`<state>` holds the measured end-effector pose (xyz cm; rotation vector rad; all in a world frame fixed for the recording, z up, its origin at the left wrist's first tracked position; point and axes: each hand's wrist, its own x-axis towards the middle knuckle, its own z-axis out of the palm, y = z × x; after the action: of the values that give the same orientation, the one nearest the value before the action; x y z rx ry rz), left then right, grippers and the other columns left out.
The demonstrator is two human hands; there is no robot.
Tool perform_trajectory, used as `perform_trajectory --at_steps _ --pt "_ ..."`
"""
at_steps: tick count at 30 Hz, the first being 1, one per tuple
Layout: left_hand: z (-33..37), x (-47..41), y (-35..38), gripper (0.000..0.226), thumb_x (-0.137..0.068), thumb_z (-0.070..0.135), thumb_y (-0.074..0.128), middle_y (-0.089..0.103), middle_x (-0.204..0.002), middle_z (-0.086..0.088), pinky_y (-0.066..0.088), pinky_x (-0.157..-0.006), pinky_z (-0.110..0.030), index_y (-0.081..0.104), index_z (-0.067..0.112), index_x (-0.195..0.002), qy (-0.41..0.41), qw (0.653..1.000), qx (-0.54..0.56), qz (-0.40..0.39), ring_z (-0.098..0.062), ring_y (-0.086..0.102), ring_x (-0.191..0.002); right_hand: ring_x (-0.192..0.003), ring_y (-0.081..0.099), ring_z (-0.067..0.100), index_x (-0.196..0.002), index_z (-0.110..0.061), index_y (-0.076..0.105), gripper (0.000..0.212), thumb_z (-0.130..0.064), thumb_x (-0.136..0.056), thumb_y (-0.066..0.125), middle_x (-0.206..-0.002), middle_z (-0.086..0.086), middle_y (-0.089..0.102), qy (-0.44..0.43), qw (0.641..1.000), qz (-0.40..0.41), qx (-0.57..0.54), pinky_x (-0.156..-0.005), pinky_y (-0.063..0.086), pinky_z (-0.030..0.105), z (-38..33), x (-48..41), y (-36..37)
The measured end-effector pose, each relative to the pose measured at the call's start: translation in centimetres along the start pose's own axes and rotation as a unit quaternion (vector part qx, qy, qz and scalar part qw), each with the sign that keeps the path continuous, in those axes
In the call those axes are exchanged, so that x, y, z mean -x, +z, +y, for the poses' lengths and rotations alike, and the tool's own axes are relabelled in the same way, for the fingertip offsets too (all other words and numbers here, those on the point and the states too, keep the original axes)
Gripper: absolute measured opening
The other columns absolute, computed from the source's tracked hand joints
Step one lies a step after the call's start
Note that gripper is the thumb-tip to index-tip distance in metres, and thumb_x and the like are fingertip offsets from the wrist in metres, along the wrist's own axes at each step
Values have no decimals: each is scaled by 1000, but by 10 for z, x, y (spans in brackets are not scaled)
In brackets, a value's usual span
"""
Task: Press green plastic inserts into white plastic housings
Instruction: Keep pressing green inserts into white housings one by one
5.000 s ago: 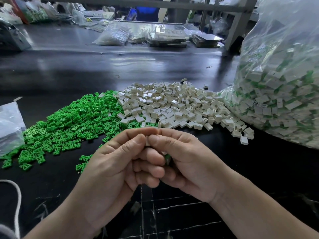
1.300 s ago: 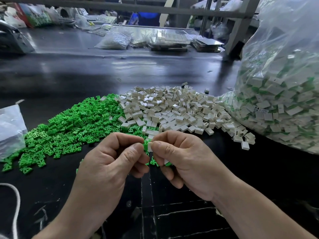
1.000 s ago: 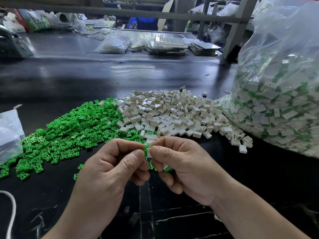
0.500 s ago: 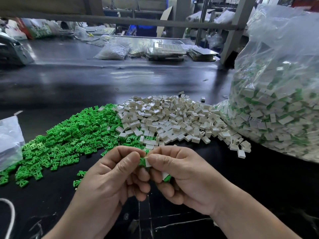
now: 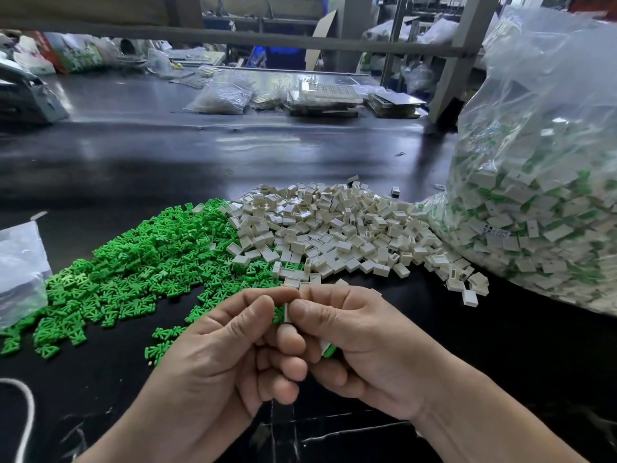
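My left hand (image 5: 213, 355) and my right hand (image 5: 360, 349) meet just above the near edge of the black table. Between thumb and forefinger my right hand pinches a white housing (image 5: 286, 312). My left hand pinches a green insert (image 5: 277, 314) against the housing's left side; only a sliver of green shows. More pieces, one white and green (image 5: 327, 349), peek out of my right palm. Behind the hands lie a pile of green inserts (image 5: 140, 262) on the left and a pile of white housings (image 5: 334, 228) in the middle.
A large clear bag (image 5: 541, 182) filled with white and green pieces stands at the right. A smaller clear bag (image 5: 20, 265) lies at the left edge, a white cord (image 5: 26, 416) near it. Bags and trays (image 5: 324, 98) sit at the table's far side.
The view has tilted upward, so the piles and hands sit lower in frame. The green insert has gone further into the white housing between my fingertips; less green shows now.
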<state>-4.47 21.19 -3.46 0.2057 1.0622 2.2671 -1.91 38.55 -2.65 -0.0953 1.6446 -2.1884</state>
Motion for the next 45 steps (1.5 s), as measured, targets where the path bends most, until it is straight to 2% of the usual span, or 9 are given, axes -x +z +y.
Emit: perform_trajectory --at_steps 3,7,10,14,19,30,36,40,45 --pt "1 0 0 62 -43 25 98 62 -61 -20 51 -37 -29 73 3 -95 -4 1000 2 -4 -26 62 -44 -42 38 10 -111 12 54 47 -29 -92 66 -66 4 53 4 1000 -4 -7 -33 23 18 0 0 -1" --pt "-1 0 3 55 -41 25 98 58 -52 -18 47 -32 -27 74 7 -86 -1 1000 -7 -2 -24 58 -35 -40 36 11 -84 -7 59 22 -28 -90 62 -70 12 51 -1 1000 -16 9 -33 20 19 -1 2 1" --pt "-4 0 4 55 -44 27 98 57 -53 -19 48 -33 -28 73 6 -88 9 1000 -8 -2 -24 57 -36 -41 36 12 -85 -4 60 25 -28 -89 63 -69 11 53 -7 1000 -4 20 -33 20 20 0 3 3" --pt "-3 1 2 53 -48 29 97 59 -56 -19 50 -38 -29 73 9 -91 23 999 -15 -20 -24 59 -39 -41 36 11 -107 14 54 47 -29 -89 62 -65 6 52 -8 1000 0 5 -35 17 22 0 1 4" --pt "-2 1 0 49 -46 24 99 60 -54 -21 50 -37 -29 72 10 -84 8 999 -30 -23 -25 59 -37 -41 38 10 -80 -14 62 18 -29 -90 63 -64 5 53 -6 1000 -13 21 -33 22 19 -1 3 4" --pt "-3 2 2 41 -52 23 96 59 -50 -18 49 -34 -29 72 11 -83 24 999 -17 -31 -24 58 -34 -39 39 9 -76 -19 63 19 -30 -92 64 -64 5 54 -11 1000 -18 10 -33 22 17 -2 5 7" --pt "0 1 4 36 -65 29 87 62 -57 -18 50 -39 -27 72 9 -91 66 995 -68 -19 -23 60 -41 -46 41 18 -96 4 62 33 -28 -94 60 -69 10 56 -37 999 -18 0 -32 24 18 3 0 6" --pt "2 3 1 24 -78 28 71 64 -64 -21 50 -43 -28 71 9 -94 100 984 -143 19 -28 62 -48 -39 43 8 -72 -14 58 23 -25 -93 57 -64 5 56 -42 998 -23 -38 -32 28 16 2 -3 2" --pt "11 5 -7 14 -78 31 73 68 -71 -20 51 -44 -29 72 20 -87 142 945 -270 118 -31 66 -57 -49 59 11 -80 -9 60 16 -16 -75 74 -74 7 63 -101 952 -79 -279 -34 45 17 -9 -6 -25"
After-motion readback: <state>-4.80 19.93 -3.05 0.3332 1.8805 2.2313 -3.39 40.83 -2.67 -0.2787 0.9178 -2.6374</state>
